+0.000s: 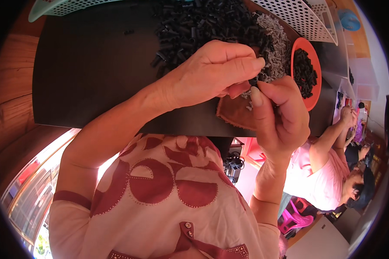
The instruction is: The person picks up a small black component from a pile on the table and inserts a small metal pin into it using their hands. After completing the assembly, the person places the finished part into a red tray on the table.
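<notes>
My left hand (218,72) and my right hand (285,116) meet over the table, both closed in a pinch. A small black piece (253,81) shows at my right fingertips, close against the left ones. Whatever sits between my left thumb and fingers is hidden. Behind my left hand spreads a heap of short black tubes (203,21). Beside it lies a pile of small silvery metal parts (275,47), perhaps springs or clips. Under my hands is a brown cloth (233,113) with a few metal parts on it.
An orange bowl (317,80) of black pieces stands right of the metal pile. A white perforated basket (298,15) and a pale green one (58,7) line the far side of the dark table (86,64). Another person (326,172) works at the right.
</notes>
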Tool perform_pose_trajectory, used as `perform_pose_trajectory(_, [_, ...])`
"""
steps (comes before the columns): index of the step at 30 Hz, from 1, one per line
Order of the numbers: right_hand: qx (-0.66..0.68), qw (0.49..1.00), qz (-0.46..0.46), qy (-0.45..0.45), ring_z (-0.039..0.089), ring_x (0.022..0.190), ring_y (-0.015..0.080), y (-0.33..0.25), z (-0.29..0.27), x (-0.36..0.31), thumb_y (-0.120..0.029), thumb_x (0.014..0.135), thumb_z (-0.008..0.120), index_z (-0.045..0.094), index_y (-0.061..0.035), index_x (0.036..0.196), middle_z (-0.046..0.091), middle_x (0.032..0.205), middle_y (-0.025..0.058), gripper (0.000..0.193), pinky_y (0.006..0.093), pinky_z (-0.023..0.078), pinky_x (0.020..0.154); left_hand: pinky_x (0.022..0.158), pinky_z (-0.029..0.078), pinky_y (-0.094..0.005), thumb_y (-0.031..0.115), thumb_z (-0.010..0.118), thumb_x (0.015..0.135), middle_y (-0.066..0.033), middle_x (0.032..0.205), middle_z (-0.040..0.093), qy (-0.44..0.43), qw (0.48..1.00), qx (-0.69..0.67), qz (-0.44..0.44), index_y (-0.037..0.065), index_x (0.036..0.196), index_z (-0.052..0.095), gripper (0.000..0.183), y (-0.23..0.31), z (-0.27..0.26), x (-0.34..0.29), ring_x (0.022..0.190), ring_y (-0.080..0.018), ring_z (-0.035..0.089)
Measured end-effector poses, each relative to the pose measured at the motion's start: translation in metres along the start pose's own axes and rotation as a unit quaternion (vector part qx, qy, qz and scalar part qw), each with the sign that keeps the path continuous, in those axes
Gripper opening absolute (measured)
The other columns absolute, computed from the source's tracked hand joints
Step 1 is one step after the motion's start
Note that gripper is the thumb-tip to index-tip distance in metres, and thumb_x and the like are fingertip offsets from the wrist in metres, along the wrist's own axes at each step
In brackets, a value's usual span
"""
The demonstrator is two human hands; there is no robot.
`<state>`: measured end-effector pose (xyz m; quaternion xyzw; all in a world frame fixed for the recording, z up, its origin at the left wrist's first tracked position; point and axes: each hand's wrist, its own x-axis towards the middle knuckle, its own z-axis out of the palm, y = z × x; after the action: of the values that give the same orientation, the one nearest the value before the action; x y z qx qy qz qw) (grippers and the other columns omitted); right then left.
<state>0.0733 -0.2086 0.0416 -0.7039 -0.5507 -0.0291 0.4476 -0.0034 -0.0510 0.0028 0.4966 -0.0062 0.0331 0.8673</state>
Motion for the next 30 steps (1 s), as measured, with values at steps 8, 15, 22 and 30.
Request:
perform_pose_trajectory(8, [-0.029, 0.999, -0.001, 0.016, 0.054, 0.056, 0.0196, 0.0016, 0.0035, -0.0031, 0.006, 0.078, 0.072, 0.063, 0.001, 0.092, 0.057, 0.074, 0.0102, 0.018, 0.029, 0.042, 0.049, 0.046, 0.024, -0.0194, 0.029, 0.052, 0.102, 0.0061, 0.065, 0.038, 0.015, 0.999, -0.02, -0.026, 0.004, 0.085, 0.058, 0.031, 0.0005, 0.0025, 0.0008, 0.054, -0.0015, 0.032])
perform_pose_trajectory(15, [-0.094, 0.993, -0.07, 0.024, 0.056, 0.053, 0.0207, 0.0013, 0.0033, -0.0051, 0.007, 0.074, 0.074, 0.063, 0.0007, 0.094, 0.057, 0.073, 0.0098, 0.023, 0.0302, 0.042, 0.044, 0.046, 0.024, -0.019, 0.027, 0.053, 0.102, 0.0067, 0.065, 0.039, 0.025, 0.999, 0.009, -0.018, 0.004, 0.084, 0.059, 0.03, -0.0021, 0.0049, 0.0009, 0.054, -0.001, 0.032])
perform_pose_trajectory(22, [-0.107, 0.991, -0.076, 0.029, 0.051, 0.053, 0.0165, -0.0007, 0.0041, -0.0043, 0.008, 0.075, 0.074, 0.063, 0.0014, 0.093, 0.057, 0.074, 0.0091, 0.023, 0.027, 0.038, 0.044, 0.047, 0.026, -0.0179, 0.026, 0.053, 0.101, 0.0074, 0.065, 0.04, 0.021, 0.999, 0.028, 0.006, 0.004, 0.084, 0.06, 0.029, -0.0029, 0.004, 0.0011, 0.055, 0.0004, 0.034])
perform_pose_trajectory(30, [-0.108, 0.991, -0.076, 0.038, 0.055, 0.051, 0.0202, 0.0014, 0.0064, -0.0051, 0.008, 0.073, 0.075, 0.063, 0.0008, 0.093, 0.057, 0.072, 0.0097, 0.024, 0.0297, 0.041, 0.043, 0.046, 0.025, -0.018, 0.027, 0.054, 0.101, 0.0071, 0.065, 0.042, 0.038, 0.998, 0.048, 0.029, 0.004, 0.085, 0.061, 0.029, -0.0032, 0.0036, 0.002, 0.052, 0.0001, 0.033])
